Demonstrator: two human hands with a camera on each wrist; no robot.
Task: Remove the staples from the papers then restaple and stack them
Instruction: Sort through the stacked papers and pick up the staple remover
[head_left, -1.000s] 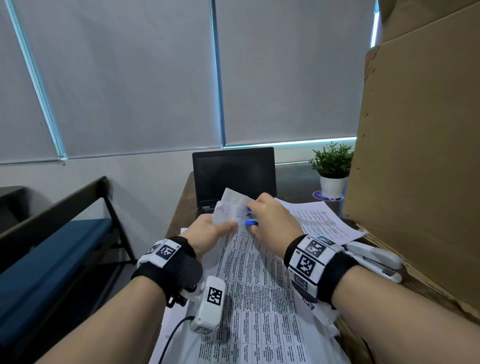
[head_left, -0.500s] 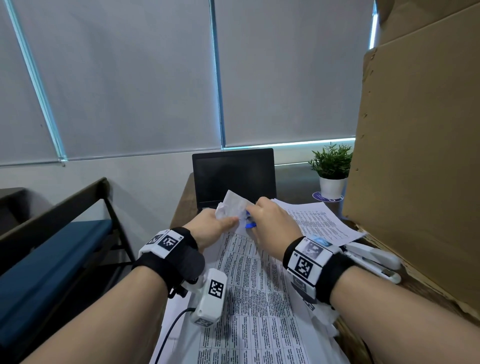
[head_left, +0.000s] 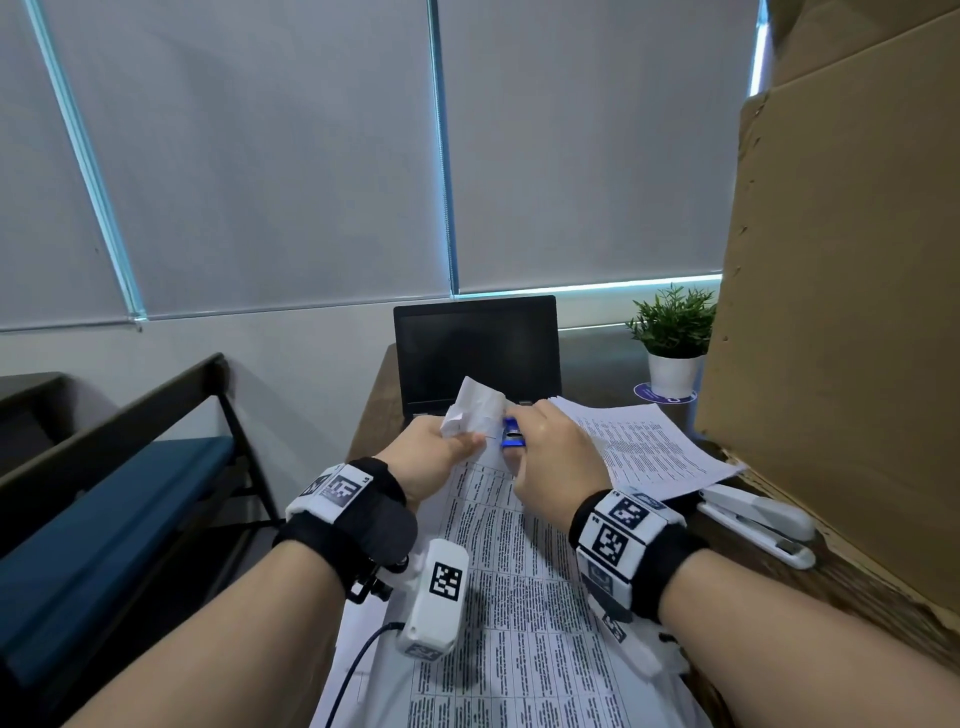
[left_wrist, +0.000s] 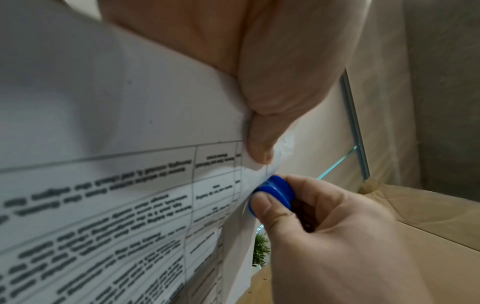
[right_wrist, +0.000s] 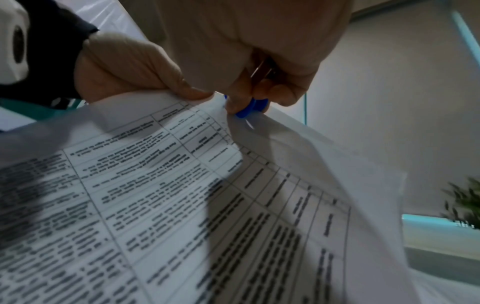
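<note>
1. Left hand (head_left: 434, 457) pinches the papers' (head_left: 519, 561) far corner, thumb on top, corner lifted and folded back.
2. Right hand (head_left: 553, 457) grips a blue remover (head_left: 513, 435) between thumb and fingers, its tip at that corner just beside the left thumb (left_wrist: 262, 142).
3. Stapler (head_left: 756, 519) lies on the table, right of the right wrist.

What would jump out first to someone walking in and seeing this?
Most striking are the two hands meeting at the far corner of the printed papers: the left hand pinches the bent-up corner, and the right hand pinches a blue staple remover against it. Next, the dark laptop stands open behind them, and a white stapler lies to the right beside a tall cardboard box.
</note>
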